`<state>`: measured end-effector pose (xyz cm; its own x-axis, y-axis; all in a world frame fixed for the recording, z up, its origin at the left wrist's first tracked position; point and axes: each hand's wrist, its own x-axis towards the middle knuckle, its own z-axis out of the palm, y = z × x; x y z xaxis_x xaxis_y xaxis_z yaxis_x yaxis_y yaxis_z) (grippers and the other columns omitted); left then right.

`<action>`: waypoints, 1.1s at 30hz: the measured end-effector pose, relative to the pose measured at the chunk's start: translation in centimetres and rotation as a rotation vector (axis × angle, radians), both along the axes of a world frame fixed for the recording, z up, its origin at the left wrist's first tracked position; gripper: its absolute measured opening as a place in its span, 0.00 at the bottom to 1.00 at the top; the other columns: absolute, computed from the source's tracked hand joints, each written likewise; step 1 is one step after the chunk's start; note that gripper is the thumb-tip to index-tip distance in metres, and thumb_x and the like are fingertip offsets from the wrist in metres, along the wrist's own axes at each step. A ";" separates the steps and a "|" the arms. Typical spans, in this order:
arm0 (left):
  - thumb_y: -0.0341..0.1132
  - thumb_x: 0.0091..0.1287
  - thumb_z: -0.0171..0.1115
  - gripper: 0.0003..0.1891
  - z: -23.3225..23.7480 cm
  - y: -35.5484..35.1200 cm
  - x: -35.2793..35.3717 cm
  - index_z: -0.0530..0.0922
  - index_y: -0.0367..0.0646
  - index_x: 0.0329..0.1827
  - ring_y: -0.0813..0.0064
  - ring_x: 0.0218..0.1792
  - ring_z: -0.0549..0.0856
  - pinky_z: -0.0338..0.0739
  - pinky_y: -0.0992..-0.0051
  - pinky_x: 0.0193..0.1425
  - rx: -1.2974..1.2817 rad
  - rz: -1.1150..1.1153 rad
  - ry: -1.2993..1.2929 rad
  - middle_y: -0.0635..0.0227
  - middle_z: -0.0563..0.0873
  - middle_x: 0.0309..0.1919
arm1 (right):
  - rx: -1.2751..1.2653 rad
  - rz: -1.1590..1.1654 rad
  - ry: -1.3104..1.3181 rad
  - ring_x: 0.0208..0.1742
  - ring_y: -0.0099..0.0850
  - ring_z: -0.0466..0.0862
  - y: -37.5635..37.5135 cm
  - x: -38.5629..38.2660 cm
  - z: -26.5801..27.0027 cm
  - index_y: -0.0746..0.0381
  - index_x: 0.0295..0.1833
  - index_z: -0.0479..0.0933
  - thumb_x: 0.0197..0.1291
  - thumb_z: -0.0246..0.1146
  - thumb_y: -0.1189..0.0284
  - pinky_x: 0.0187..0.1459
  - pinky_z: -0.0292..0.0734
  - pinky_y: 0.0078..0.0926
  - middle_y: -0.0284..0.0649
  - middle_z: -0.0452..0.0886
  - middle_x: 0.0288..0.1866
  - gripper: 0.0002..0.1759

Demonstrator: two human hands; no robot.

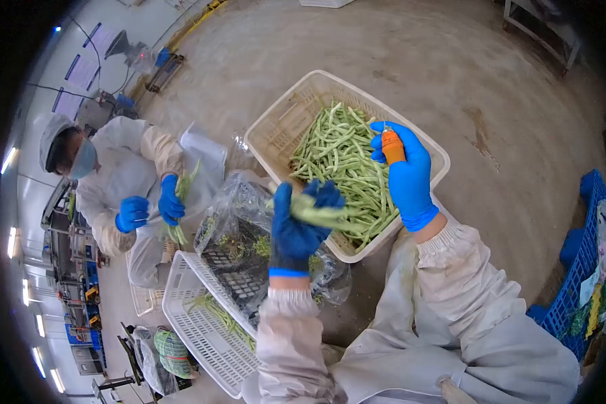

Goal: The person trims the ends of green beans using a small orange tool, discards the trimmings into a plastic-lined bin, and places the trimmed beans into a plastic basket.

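My left hand (301, 219), in a dark blue glove, is closed around a bunch of green beans (316, 214), slightly blurred. To its right, my right hand (408, 168), in a bright blue glove, grips a small tool with an orange handle (392, 147); a short metal tip shows at its top. Both hands are above a cream plastic crate (440, 156) that holds many loose long green beans (343, 145). The bunch overlaps the crate's lower left part in view.
A co-worker (124, 151) in white, left, holds green beans. A white crate (175, 289) with some beans stands lower left, beside a black crate (239, 269) with plastic film and green scraps. A blue plastic pallet (572, 296) is at the right.
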<state>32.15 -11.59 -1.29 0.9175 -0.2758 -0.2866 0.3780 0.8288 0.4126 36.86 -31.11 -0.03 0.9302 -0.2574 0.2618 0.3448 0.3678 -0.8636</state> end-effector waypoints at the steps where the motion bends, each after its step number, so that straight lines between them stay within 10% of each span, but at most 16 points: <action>1: 0.56 0.65 0.55 0.28 -1.5 0.8 1.0 0.74 0.36 0.50 0.54 0.51 0.79 0.69 0.52 0.61 0.121 -0.100 0.045 0.53 0.81 0.47 | -0.011 0.009 0.005 0.35 0.21 0.77 -0.1 -0.2 -0.1 0.65 0.50 0.76 0.66 0.53 0.76 0.37 0.75 0.19 0.35 0.80 0.37 0.11; 3: 0.57 0.64 0.56 0.29 -2.8 1.3 2.2 0.72 0.41 0.57 0.59 0.48 0.78 0.71 0.54 0.57 0.515 0.079 0.427 0.58 0.79 0.49 | -0.115 0.014 0.006 0.36 0.20 0.77 -0.2 -0.1 0.0 0.65 0.50 0.77 0.66 0.54 0.76 0.38 0.74 0.19 0.35 0.80 0.37 0.11; 7: 0.43 0.72 0.48 0.18 -7.1 11.9 -4.3 0.69 0.50 0.62 0.62 0.56 0.73 0.66 0.58 0.63 0.665 0.167 -0.358 0.62 0.75 0.56 | -0.222 0.085 0.020 0.37 0.20 0.78 0.9 -0.5 -1.3 0.65 0.51 0.77 0.65 0.55 0.77 0.39 0.74 0.19 0.34 0.79 0.38 0.11; 12: 0.42 0.72 0.46 0.20 -4.0 23.3 -21.8 0.70 0.42 0.62 0.56 0.66 0.68 0.60 0.55 0.71 0.584 0.620 -0.116 0.57 0.71 0.64 | -0.439 0.325 -0.161 0.43 0.26 0.78 6.2 -4.3 -1.7 0.65 0.55 0.75 0.57 0.56 0.85 0.46 0.73 0.22 0.37 0.77 0.42 0.18; 15: 0.34 0.71 0.49 0.18 -6.6 30.9 -34.5 0.67 0.39 0.62 0.59 0.62 0.73 0.67 0.59 0.67 1.601 0.538 -0.149 0.58 0.72 0.61 | -0.763 0.481 -0.275 0.49 0.37 0.77 10.7 -6.6 -3.5 0.65 0.58 0.73 0.53 0.56 0.86 0.52 0.72 0.28 0.44 0.75 0.49 0.23; 17: 0.25 0.65 0.54 0.20 -7.5 33.1 -41.5 0.66 0.37 0.61 0.63 0.59 0.75 0.72 0.64 0.63 1.196 0.744 0.150 0.58 0.73 0.58 | -0.983 0.542 -0.395 0.53 0.43 0.76 13.1 -8.4 -5.3 0.65 0.59 0.71 0.52 0.57 0.85 0.55 0.71 0.33 0.48 0.74 0.53 0.26; 18: 0.21 0.60 0.59 0.24 -8.4 33.4 -43.9 0.67 0.37 0.61 0.67 0.55 0.78 0.76 0.66 0.58 2.155 0.480 0.217 0.58 0.74 0.57 | -1.169 0.577 -0.433 0.56 0.47 0.74 14.4 -9.5 -6.6 0.64 0.60 0.70 0.52 0.58 0.82 0.57 0.69 0.37 0.51 0.71 0.57 0.26; 21: 0.24 0.59 0.62 0.24 -9.2 34.6 -48.1 0.69 0.37 0.59 0.70 0.53 0.79 0.79 0.65 0.53 1.812 0.219 0.483 0.61 0.77 0.54 | -1.354 0.701 -0.500 0.59 0.52 0.72 17.6 -12.5 -10.6 0.64 0.59 0.71 0.54 0.61 0.74 0.59 0.68 0.44 0.56 0.69 0.61 0.25; 22: 0.27 0.60 0.62 0.22 -11.8 36.3 -50.3 0.71 0.40 0.58 0.74 0.48 0.81 0.81 0.67 0.47 2.321 0.049 0.114 0.66 0.80 0.49 | -1.311 0.821 -0.442 0.56 0.51 0.74 18.5 -13.4 -11.7 0.64 0.56 0.73 0.55 0.61 0.72 0.57 0.69 0.42 0.55 0.72 0.57 0.21; 23: 0.27 0.60 0.62 0.22 -13.1 36.7 -51.0 0.71 0.40 0.58 0.74 0.48 0.81 0.81 0.67 0.47 2.303 0.059 0.134 0.66 0.80 0.49 | -1.267 0.937 -0.378 0.54 0.51 0.75 19.2 -14.2 -12.7 0.64 0.53 0.75 0.57 0.61 0.70 0.55 0.71 0.41 0.55 0.75 0.54 0.18; 25: 0.24 0.58 0.60 0.18 -16.0 37.5 -51.1 0.76 0.39 0.53 0.72 0.42 0.81 0.80 0.75 0.43 1.232 0.371 0.542 0.61 0.79 0.50 | -1.271 0.921 -0.317 0.50 0.50 0.77 20.7 -15.2 -14.3 0.64 0.49 0.76 0.58 0.61 0.69 0.51 0.72 0.40 0.52 0.77 0.49 0.15; 33: 0.51 0.60 0.62 0.20 -27.5 43.8 -47.9 0.80 0.47 0.48 0.70 0.35 0.81 0.80 0.63 0.36 1.064 -0.538 1.271 0.63 0.82 0.37 | -1.413 0.706 -0.245 0.39 0.45 0.80 22.9 -17.2 -17.0 0.61 0.40 0.77 0.62 0.58 0.67 0.40 0.75 0.36 0.46 0.79 0.38 0.09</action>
